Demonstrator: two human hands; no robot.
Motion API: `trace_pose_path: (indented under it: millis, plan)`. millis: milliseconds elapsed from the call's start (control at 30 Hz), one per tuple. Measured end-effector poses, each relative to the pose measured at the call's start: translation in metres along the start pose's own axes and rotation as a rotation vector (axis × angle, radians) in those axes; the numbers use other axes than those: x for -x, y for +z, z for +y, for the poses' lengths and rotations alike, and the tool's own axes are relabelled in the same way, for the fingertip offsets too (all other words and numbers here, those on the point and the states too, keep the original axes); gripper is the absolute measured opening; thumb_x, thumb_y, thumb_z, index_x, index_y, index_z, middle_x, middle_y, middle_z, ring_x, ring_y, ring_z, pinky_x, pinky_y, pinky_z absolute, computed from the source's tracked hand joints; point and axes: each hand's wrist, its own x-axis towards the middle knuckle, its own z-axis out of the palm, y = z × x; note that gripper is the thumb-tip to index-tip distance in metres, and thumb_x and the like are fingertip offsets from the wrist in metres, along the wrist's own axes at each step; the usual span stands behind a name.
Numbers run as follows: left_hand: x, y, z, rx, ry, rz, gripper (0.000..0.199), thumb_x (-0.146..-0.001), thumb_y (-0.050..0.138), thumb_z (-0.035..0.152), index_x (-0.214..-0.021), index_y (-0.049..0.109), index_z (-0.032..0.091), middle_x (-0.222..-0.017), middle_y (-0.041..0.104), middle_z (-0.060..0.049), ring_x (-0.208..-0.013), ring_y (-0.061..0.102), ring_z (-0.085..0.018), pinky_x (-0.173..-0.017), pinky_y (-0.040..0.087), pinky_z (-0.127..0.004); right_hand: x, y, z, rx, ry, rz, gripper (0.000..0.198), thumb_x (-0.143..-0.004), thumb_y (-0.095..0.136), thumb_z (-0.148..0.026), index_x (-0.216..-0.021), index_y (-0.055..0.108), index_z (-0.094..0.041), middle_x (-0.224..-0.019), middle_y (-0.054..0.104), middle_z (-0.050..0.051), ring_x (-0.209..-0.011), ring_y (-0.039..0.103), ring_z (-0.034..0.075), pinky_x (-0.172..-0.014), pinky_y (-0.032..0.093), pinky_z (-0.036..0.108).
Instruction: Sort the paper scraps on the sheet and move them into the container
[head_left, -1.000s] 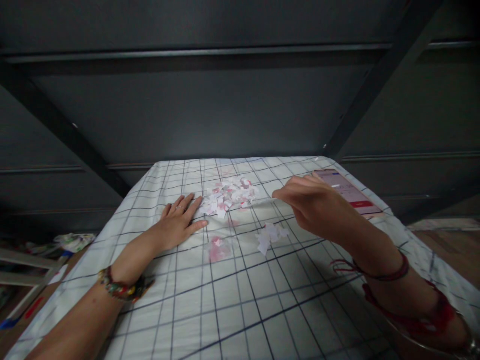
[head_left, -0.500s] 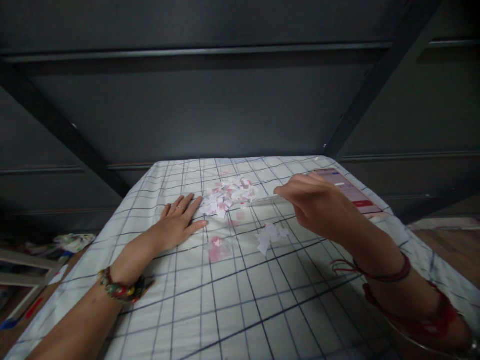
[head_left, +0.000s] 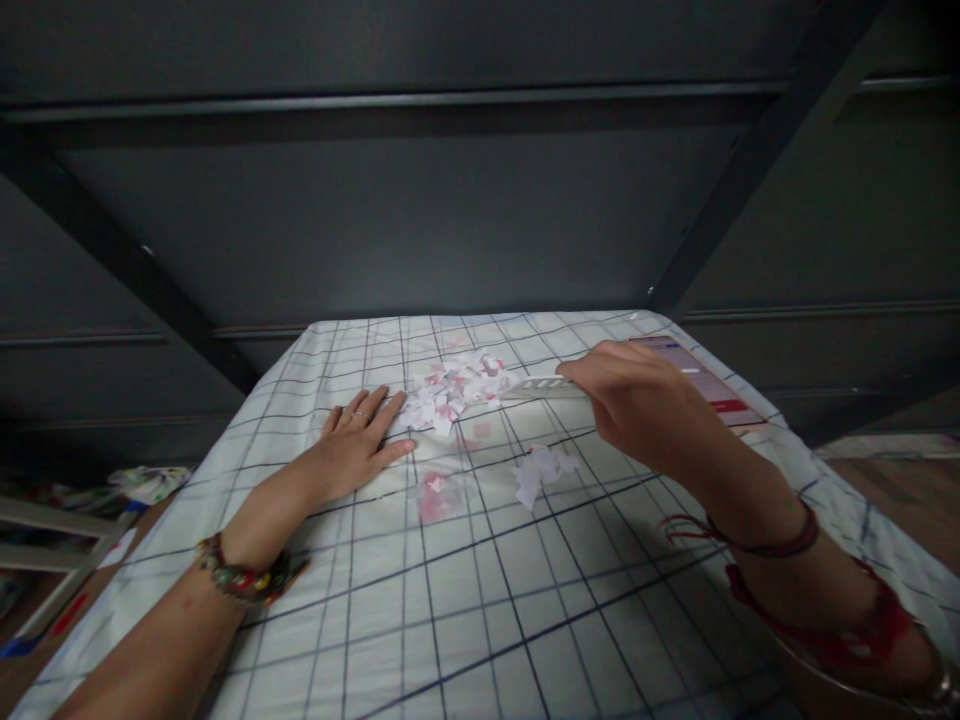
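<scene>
My left hand lies flat on the checked cloth, fingers spread, its fingertips beside a heap of torn white and pink paper scraps. My right hand is closed on the end of a thin, pale, slotted tool, whose exact kind I cannot make out. The tool's far end reaches the right edge of the heap; whether it grips a scrap is too small to tell. Nearer to me lie a smaller group of white paper scraps and a pink, partly see-through patch.
A phone with a lit screen lies at the right, partly behind my right hand. Dark panels stand at the cloth's far edge. On the lower left, a pale frame stands beside the covered surface.
My right hand has shifted slightly away from me and to the right, and the tool has turned so its slotted face shows. My left hand has stayed in place.
</scene>
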Motion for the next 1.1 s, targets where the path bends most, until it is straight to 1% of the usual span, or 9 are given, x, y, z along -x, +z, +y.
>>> trace_pose_path:
  millis: [67, 200, 267, 367, 567, 733, 900, 1033, 1100]
  plan:
    - [0.0, 0.0, 0.0, -0.003, -0.008, -0.011, 0.073, -0.088, 0.021, 0.061, -0.146, 0.015, 0.018, -0.151, 0.012, -0.013, -0.137, 0.01, -0.034, -0.105, 0.017, -0.054, 0.0, 0.0, 0.001, -0.003, -0.001, 0.009, 0.029, -0.07, 0.038, 0.003, -0.075, 0.059, -0.015, -0.069, 0.059, 0.006, -0.069, 0.051, 0.018, -0.069, 0.039, 0.031]
    - [0.0, -0.001, 0.002, -0.011, -0.012, -0.023, 0.072, -0.088, 0.021, 0.061, -0.146, 0.014, 0.017, -0.152, 0.011, -0.013, -0.137, 0.009, -0.033, -0.106, 0.017, -0.054, 0.001, 0.0, 0.002, -0.002, 0.007, -0.025, 0.028, -0.068, 0.038, 0.004, -0.072, 0.058, -0.016, -0.066, 0.057, 0.005, -0.068, 0.051, 0.018, -0.068, 0.038, 0.03]
    - [0.0, -0.001, 0.002, -0.015, -0.015, -0.02, 0.073, -0.088, 0.02, 0.061, -0.146, 0.015, 0.017, -0.152, 0.011, -0.013, -0.137, 0.01, -0.033, -0.106, 0.017, -0.054, 0.0, 0.0, 0.001, -0.011, 0.001, -0.003, 0.029, -0.069, 0.038, 0.004, -0.074, 0.059, -0.015, -0.068, 0.058, 0.005, -0.068, 0.051, 0.018, -0.068, 0.038, 0.03]
    - [0.0, -0.002, 0.003, -0.014, -0.017, -0.019, 0.073, -0.088, 0.02, 0.062, -0.146, 0.015, 0.017, -0.152, 0.012, -0.013, -0.137, 0.01, -0.033, -0.106, 0.017, -0.053, -0.001, -0.001, -0.003, -0.052, -0.039, 0.03, 0.032, -0.07, 0.037, 0.005, -0.079, 0.061, -0.015, -0.069, 0.059, 0.005, -0.068, 0.051, 0.017, -0.067, 0.038, 0.029]
    - [0.001, -0.004, 0.004, -0.012, -0.027, -0.031, 0.072, -0.088, 0.022, 0.059, -0.146, 0.015, 0.016, -0.152, 0.01, -0.013, -0.137, 0.01, -0.034, -0.106, 0.017, -0.054, -0.003, -0.002, -0.008, -0.107, -0.116, -0.018, 0.034, -0.065, 0.037, 0.006, -0.076, 0.061, -0.015, -0.064, 0.057, 0.003, -0.063, 0.048, 0.015, -0.061, 0.035, 0.028]
    - [0.001, -0.002, 0.003, -0.012, -0.023, -0.025, 0.073, -0.088, 0.021, 0.061, -0.146, 0.015, 0.017, -0.152, 0.01, -0.012, -0.137, 0.01, -0.033, -0.106, 0.017, -0.054, -0.002, -0.002, -0.006, -0.12, -0.116, 0.053, 0.034, -0.069, 0.037, 0.005, -0.082, 0.062, -0.015, -0.065, 0.057, 0.003, -0.065, 0.049, 0.016, -0.063, 0.034, 0.029]
    - [0.0, -0.003, 0.004, -0.012, -0.038, -0.044, 0.072, -0.088, 0.023, 0.06, -0.146, 0.013, 0.018, -0.152, 0.009, -0.011, -0.138, 0.008, -0.032, -0.107, 0.015, -0.053, -0.002, -0.002, -0.008, -0.147, -0.119, -0.017, 0.034, -0.067, 0.038, 0.006, -0.08, 0.062, -0.015, -0.066, 0.058, 0.003, -0.064, 0.049, 0.015, -0.062, 0.034, 0.027]
    - [0.0, -0.003, 0.004, -0.01, -0.026, -0.034, 0.072, -0.088, 0.023, 0.06, -0.146, 0.014, 0.017, -0.152, 0.011, -0.012, -0.137, 0.009, -0.032, -0.106, 0.016, -0.053, -0.002, -0.002, -0.009, -0.117, -0.093, 0.024, 0.036, -0.067, 0.038, 0.006, -0.083, 0.062, -0.015, -0.068, 0.059, 0.003, -0.067, 0.05, 0.016, -0.064, 0.035, 0.028]
    - [0.0, -0.002, 0.004, -0.009, -0.025, -0.027, 0.072, -0.088, 0.023, 0.06, -0.146, 0.014, 0.017, -0.152, 0.012, -0.012, -0.137, 0.009, -0.033, -0.106, 0.016, -0.054, -0.002, -0.001, -0.009, -0.092, -0.11, 0.008, 0.036, -0.066, 0.038, 0.006, -0.083, 0.062, -0.014, -0.069, 0.059, 0.004, -0.067, 0.05, 0.016, -0.064, 0.036, 0.028]
